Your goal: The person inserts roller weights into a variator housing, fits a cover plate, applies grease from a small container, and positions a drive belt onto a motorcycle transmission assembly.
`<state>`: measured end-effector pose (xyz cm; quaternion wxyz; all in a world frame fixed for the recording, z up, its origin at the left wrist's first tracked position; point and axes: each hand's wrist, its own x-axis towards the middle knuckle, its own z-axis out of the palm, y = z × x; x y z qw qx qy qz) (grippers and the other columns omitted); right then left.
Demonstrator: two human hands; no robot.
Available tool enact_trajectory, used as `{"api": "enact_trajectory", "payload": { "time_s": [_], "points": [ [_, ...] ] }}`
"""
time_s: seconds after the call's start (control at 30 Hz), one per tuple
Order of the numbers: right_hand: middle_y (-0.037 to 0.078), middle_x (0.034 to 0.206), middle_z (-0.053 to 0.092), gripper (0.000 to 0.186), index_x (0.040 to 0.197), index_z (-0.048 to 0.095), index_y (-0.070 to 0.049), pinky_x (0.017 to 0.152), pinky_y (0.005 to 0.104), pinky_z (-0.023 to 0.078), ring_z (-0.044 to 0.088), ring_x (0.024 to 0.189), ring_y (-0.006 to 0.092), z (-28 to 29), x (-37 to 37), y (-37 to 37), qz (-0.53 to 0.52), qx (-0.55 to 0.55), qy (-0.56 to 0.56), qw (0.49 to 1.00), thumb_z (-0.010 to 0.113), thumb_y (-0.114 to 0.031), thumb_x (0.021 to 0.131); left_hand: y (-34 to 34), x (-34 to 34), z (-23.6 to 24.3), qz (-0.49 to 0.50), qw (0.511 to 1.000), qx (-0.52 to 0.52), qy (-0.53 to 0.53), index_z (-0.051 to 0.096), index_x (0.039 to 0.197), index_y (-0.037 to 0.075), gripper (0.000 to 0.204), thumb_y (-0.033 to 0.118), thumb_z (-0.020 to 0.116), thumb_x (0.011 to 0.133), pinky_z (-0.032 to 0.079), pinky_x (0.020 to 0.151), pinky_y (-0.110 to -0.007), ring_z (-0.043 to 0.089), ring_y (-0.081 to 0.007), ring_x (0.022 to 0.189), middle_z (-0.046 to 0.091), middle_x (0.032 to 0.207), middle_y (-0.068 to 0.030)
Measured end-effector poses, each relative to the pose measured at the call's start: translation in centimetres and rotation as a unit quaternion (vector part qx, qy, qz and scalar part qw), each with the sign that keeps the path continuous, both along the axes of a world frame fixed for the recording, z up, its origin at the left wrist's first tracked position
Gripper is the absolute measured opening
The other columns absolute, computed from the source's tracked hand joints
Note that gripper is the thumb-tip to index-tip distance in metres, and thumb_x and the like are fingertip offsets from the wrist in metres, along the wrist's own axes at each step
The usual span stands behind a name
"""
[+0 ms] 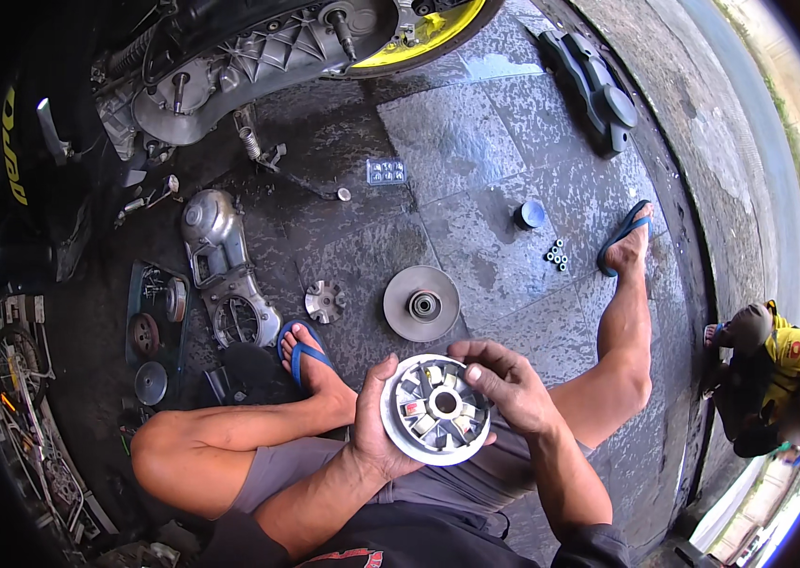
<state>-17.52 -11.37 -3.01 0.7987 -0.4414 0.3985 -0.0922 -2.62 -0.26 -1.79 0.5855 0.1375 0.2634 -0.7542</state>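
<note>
Over my lap I hold a round metal scooter variator point(400, 437), its ribbed inner side facing up. Pale roller weights point(468, 410) sit in slots around its central bore, a couple with red marks. My left hand point(376, 426) is closed around its left and lower edge, thumb along the rim. At the upper right edge, the thumb and bent fingers of my right hand point(511, 388) close on the rim; anything small between them is hidden. Just beyond lies a pulley assembly point(400, 305), with a slotted metal plate point(325, 301) to its left.
On the tiled floor are a crankcase cover point(213, 222), a parts tray point(140, 327), a blister pack point(386, 171), a blue-topped can point(530, 215), several small rollers point(556, 254) and a black cover point(589, 95). A partly dismantled scooter point(258, 62) stands ahead. Another person point(778, 369) crouches at right.
</note>
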Motion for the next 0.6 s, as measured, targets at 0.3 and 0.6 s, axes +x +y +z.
{"api": "enact_trajectory", "payload": {
  "time_s": [0.3, 0.6],
  "points": [
    [0.008, 0.102, 0.062, 0.041, 0.125, 0.049, 0.003, 0.059, 0.0216, 0.051, 0.061, 0.081, 0.0098, 1.4, 0.6, 0.4, 0.019, -0.002, -0.076, 0.997, 0.063, -0.013, 0.09, 1.0, 0.4, -2.9, -0.018, 0.995, -0.094, 0.001, 0.04, 0.134, 0.0, 0.08, 0.06, 0.053, 0.083, 0.045, 0.093, -0.062, 0.059, -0.0394, 0.108, 0.053, 0.126, -0.023],
    [0.011, 0.112, 0.061, 0.032, 0.122, 0.053, 0.004, 0.085, 0.0272, 0.049, 0.058, 0.101, 0.0129, 2.6, 1.0, 1.5, 0.001, -0.053, 0.037, 0.998, 0.054, -0.012, 0.094, 1.5, 0.3, -3.6, -0.016, 0.998, -0.055, -0.038, 0.041, 0.133, 0.0, 0.08, 0.06, 0.054, 0.082, 0.049, 0.095, -0.045, 0.059, -0.0331, 0.109, 0.056, 0.122, -0.0208]
  ]
}}
